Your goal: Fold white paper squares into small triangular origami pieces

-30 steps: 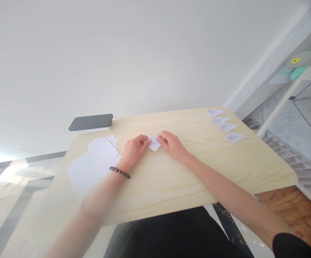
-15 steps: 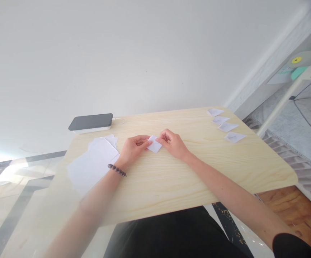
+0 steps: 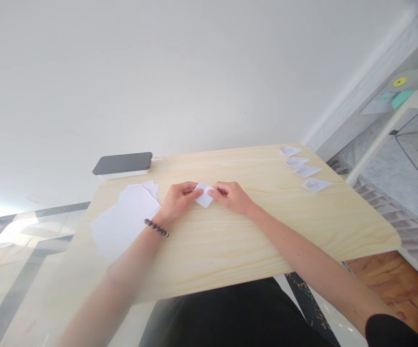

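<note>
A small folded piece of white paper (image 3: 205, 199) is held between my two hands over the middle of the wooden table. My left hand (image 3: 180, 199) pinches its left side, thumb on top, fingers behind. On the right side, my right hand (image 3: 231, 196) has its thumb on the paper and its fingers curled behind. Beside my left wrist lies a loose stack of white paper sheets (image 3: 127, 214). At the far right of the table stand several folded paper pieces (image 3: 316, 185) in a row.
A dark flat device on a white base (image 3: 124, 165) sits at the back left, with a white cable (image 3: 161, 161) attached. Behind the light wooden table (image 3: 223, 250) rises a pale wall. A white metal stand (image 3: 375, 130) is off to the right.
My right thumb has moved left and lower on the paper, and that hand has turned slightly. The paper has shifted a little left and tilted; my left hand stays nearly in place.
</note>
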Demonstrator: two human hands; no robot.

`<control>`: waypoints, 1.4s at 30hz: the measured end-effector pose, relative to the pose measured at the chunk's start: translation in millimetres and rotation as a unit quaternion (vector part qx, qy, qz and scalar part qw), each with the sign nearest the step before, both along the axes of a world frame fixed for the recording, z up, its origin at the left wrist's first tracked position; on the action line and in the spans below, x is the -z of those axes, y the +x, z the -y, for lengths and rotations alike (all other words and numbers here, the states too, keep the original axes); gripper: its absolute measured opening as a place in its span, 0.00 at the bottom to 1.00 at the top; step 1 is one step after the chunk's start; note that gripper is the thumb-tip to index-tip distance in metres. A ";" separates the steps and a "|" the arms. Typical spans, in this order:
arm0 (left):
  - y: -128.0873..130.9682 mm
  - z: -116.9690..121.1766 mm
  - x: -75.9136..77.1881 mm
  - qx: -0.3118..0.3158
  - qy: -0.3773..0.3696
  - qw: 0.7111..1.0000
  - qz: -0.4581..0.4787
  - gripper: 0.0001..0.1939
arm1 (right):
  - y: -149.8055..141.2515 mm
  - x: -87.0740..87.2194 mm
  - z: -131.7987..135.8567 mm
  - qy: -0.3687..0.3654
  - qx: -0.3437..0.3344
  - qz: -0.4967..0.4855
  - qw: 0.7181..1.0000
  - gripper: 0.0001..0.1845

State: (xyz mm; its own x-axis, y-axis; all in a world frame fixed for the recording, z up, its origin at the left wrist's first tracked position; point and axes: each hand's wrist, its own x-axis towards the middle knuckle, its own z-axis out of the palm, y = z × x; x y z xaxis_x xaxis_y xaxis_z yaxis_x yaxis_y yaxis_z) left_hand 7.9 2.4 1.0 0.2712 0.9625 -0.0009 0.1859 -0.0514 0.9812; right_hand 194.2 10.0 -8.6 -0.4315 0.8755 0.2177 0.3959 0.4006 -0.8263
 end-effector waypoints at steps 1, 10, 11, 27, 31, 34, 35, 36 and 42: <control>-0.1 -0.3 0.6 0.002 -0.005 1.000 0.010 0.18 | 0.9 -1.3 0.3 0.002 -0.011 -0.001 1.000 0.17; -0.6 -1.1 0.2 0.042 -0.034 0.998 0.035 0.16 | 8.1 -4.9 -1.6 -0.055 -0.063 -0.022 0.996 0.17; -0.6 -0.8 -0.2 0.036 -0.031 0.998 0.027 0.16 | 8.1 -4.3 -1.8 -0.054 -0.062 -0.016 0.996 0.17; 1.2 1.3 -3.2 0.010 -0.039 0.999 0.022 0.20 | 4.8 -4.9 -0.6 -0.020 -0.038 0.006 0.999 0.20; -0.1 2.6 -6.2 0.049 -0.037 0.998 -0.020 0.20 | 4.5 -5.0 -0.5 -0.020 -0.024 -0.004 1.000 0.20; -2.1 1.2 -2.8 0.052 -0.026 0.997 -0.059 0.19 | 4.7 -6.1 0.0 -0.017 -0.033 -0.002 0.999 0.20; -2.6 0.6 -1.5 0.053 -0.026 0.997 -0.058 0.19 | 4.9 -6.5 0.2 -0.017 -0.039 -0.002 0.999 0.20; -2.8 0.1 -0.4 0.054 -0.028 0.997 -0.052 0.19 | 5.2 -6.9 0.3 -0.019 -0.046 -0.003 0.999 0.20; -3.0 -0.4 -1.6 0.057 -0.055 0.997 -0.009 0.18 | 5.6 -5.7 -0.2 -0.036 -0.046 -0.017 0.998 0.20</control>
State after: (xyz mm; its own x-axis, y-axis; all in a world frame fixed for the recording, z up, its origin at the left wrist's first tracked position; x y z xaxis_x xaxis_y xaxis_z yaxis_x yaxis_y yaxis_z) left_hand 4.9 2.8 2.5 0.3772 0.9195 -0.1106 0.2025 0.0346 0.9787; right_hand 199.9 10.2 -2.9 -0.5038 0.8465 0.1722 0.3310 0.3733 -0.8666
